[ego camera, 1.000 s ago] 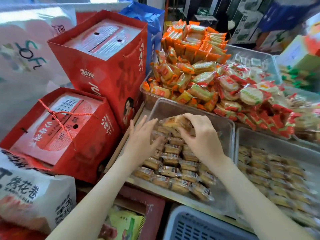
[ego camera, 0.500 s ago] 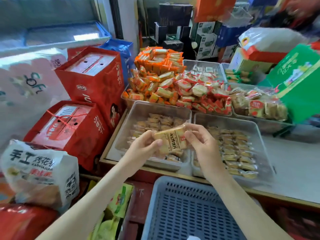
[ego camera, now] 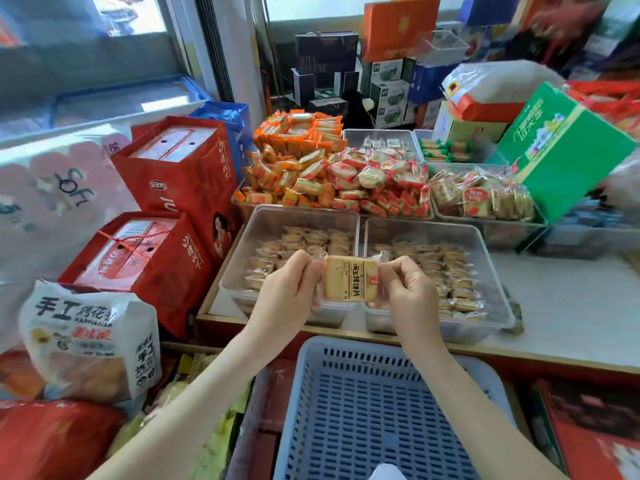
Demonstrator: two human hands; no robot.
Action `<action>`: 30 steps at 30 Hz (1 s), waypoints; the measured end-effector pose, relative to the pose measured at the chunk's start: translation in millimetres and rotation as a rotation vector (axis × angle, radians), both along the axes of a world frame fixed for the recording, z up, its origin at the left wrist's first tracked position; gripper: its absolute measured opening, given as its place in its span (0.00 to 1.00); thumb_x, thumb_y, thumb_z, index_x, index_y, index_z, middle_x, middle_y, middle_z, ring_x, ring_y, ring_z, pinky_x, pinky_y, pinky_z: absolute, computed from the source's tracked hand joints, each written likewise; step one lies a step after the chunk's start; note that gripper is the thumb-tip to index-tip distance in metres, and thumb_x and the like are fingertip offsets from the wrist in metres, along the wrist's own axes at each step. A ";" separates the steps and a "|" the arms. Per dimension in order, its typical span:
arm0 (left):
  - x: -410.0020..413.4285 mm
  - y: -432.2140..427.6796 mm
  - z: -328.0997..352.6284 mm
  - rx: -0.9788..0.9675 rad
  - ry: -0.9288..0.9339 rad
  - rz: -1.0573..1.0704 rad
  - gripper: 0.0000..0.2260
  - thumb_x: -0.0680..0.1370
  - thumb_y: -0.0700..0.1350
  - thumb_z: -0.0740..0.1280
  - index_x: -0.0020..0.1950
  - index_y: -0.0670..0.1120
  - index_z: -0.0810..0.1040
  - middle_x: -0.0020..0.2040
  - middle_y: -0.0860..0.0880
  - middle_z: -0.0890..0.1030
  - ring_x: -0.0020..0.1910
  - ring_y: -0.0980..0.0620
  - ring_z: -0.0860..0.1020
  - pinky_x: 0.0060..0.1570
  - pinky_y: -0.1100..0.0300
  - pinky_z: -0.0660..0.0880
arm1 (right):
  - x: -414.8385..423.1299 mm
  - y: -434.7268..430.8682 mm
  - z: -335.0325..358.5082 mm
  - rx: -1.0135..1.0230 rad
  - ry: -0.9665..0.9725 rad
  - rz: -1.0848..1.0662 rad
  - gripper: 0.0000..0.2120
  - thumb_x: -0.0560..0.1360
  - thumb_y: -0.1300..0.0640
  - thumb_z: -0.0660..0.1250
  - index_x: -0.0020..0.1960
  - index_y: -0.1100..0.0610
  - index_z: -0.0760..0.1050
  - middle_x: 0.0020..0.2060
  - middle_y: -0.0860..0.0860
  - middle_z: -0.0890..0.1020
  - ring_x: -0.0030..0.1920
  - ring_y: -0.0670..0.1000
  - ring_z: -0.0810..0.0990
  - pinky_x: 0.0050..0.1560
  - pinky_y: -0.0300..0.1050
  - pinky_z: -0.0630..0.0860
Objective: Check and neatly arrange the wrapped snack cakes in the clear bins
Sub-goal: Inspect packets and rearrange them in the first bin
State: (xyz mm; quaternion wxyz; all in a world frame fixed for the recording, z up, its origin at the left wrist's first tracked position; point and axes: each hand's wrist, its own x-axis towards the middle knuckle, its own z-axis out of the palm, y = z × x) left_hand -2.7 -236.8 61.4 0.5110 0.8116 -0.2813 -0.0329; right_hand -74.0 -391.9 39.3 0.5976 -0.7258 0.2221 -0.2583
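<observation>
Inside a small snack shop: clear bins (ego camera: 277, 216) of wrapped snack cakes (ego camera: 446, 268) crowd the bench (ego camera: 571, 306), red gift boxes (ego camera: 180, 168) (one tied with red string) stand alongside, and a blue plastic basket (ego camera: 381, 410) sits below its front edge.

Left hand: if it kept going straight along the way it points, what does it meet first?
Apart from the square clear-wrapped golden snack cake that the left hand pinches, probably the rows of cakes in the left clear plastic bin. Depth is unclear, so it might pass above them.
</observation>
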 end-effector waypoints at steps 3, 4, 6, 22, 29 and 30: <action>1.1 -0.5 1.2 -0.060 0.077 -0.008 0.13 0.84 0.42 0.57 0.40 0.44 0.69 0.27 0.55 0.77 0.28 0.58 0.73 0.33 0.59 0.74 | -2.1 -3.4 5.0 -0.087 -0.014 -0.004 0.11 0.81 0.59 0.60 0.41 0.59 0.72 0.27 0.50 0.76 0.23 0.45 0.70 0.23 0.39 0.66; 4.1 -0.3 0.4 -0.014 0.072 0.019 0.12 0.84 0.43 0.57 0.41 0.43 0.70 0.29 0.55 0.78 0.29 0.57 0.75 0.34 0.58 0.76 | -1.5 -3.6 7.0 -0.064 -0.019 -0.005 0.11 0.81 0.58 0.60 0.41 0.58 0.72 0.27 0.50 0.76 0.24 0.45 0.69 0.24 0.41 0.66; 9.2 -0.6 -1.5 0.126 0.048 0.073 0.08 0.83 0.46 0.60 0.46 0.44 0.71 0.38 0.53 0.81 0.35 0.56 0.79 0.38 0.59 0.78 | 1.0 -3.5 8.7 -0.094 -0.021 -0.029 0.11 0.81 0.56 0.60 0.41 0.56 0.71 0.30 0.53 0.76 0.26 0.48 0.70 0.26 0.48 0.68; 21.4 -10.3 -5.9 -0.434 0.649 -0.003 0.07 0.81 0.42 0.63 0.59 0.46 0.73 0.49 0.47 0.85 0.48 0.49 0.84 0.49 0.56 0.82 | 21.3 14.0 22.6 -0.060 -0.239 0.287 0.05 0.79 0.63 0.63 0.49 0.57 0.76 0.45 0.47 0.80 0.42 0.48 0.77 0.44 0.32 0.74; 52.5 10.3 -25.0 -0.650 0.922 -0.169 0.19 0.78 0.45 0.67 0.67 0.42 0.72 0.61 0.39 0.80 0.60 0.40 0.80 0.57 0.50 0.79 | 59.7 -0.5 11.9 0.253 0.080 0.350 0.08 0.79 0.61 0.64 0.55 0.54 0.79 0.46 0.49 0.85 0.43 0.46 0.82 0.42 0.37 0.78; 56.8 11.7 -27.9 -0.669 0.936 -0.188 0.19 0.78 0.45 0.67 0.67 0.42 0.71 0.61 0.38 0.80 0.60 0.40 0.80 0.57 0.51 0.79 | 64.4 0.0 11.2 0.241 0.072 0.335 0.07 0.78 0.62 0.64 0.53 0.54 0.80 0.44 0.50 0.85 0.41 0.47 0.82 0.40 0.36 0.77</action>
